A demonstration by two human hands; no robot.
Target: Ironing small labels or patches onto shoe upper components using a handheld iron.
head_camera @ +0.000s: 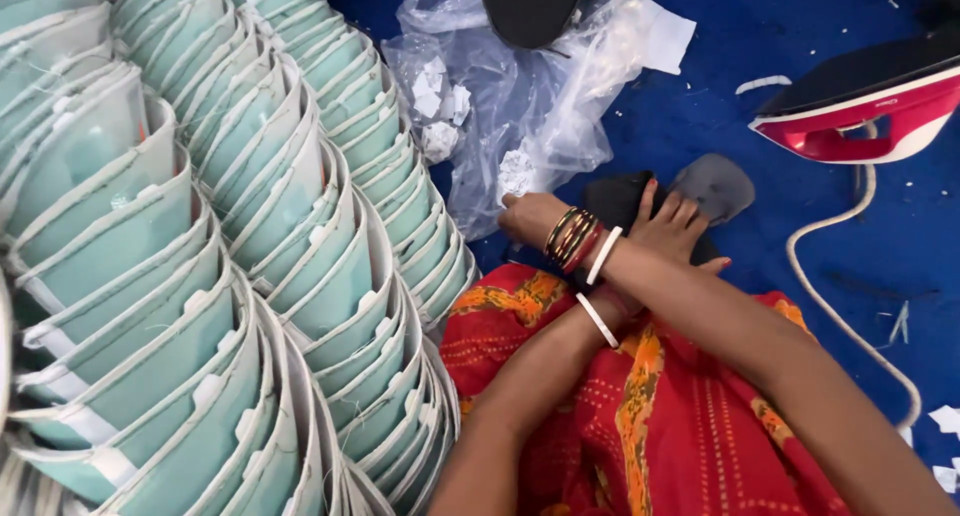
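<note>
Arms crossed over lap. Right hand reaches left, fingers curled at crumpled clear plastic bag of white paper bits; contents of grip unclear. Left hand, fingers spread, presses dark grey fabric piece flat on blue floor covering, steadying it. Stacked pale green cup-shaped pieces beside left knee, within reach.
</note>
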